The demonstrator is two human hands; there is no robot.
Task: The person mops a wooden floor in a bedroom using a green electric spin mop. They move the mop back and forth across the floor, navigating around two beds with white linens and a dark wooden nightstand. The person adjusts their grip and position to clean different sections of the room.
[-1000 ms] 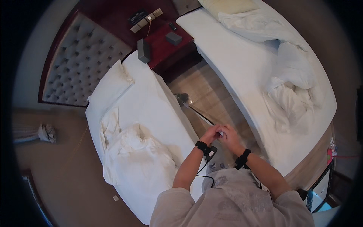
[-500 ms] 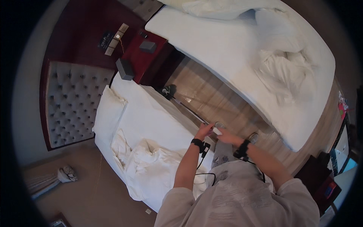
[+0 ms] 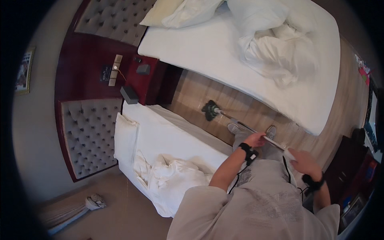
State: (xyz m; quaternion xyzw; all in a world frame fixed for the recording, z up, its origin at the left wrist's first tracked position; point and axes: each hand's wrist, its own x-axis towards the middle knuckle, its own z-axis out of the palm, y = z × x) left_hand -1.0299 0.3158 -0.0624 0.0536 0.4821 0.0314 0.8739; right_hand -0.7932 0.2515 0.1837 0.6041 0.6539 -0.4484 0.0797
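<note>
A mop [image 3: 244, 125] with a metal pole slants across the gap between two beds. Its dark, shaggy head [image 3: 209, 111] rests on the wooden floor, beyond my shoes. Partway up the pole, my left hand [image 3: 255, 139] is wrapped round it. My right hand [image 3: 305, 162] closes on the white grip at the pole's upper end, close to my body; it is slightly blurred. Both wrists wear black bands with cables.
White beds with rumpled bedding flank the floor strip: the near bed [image 3: 172, 132] at left, the far bed [image 3: 200, 52] above. A dark red nightstand [image 3: 151, 86] with grey boxes stands between their heads. Dark furniture [image 3: 340, 164] lies at right.
The mop head has come out from beside the nightstand toward my feet. Both hands have shifted right and spread farther apart along the pole.
</note>
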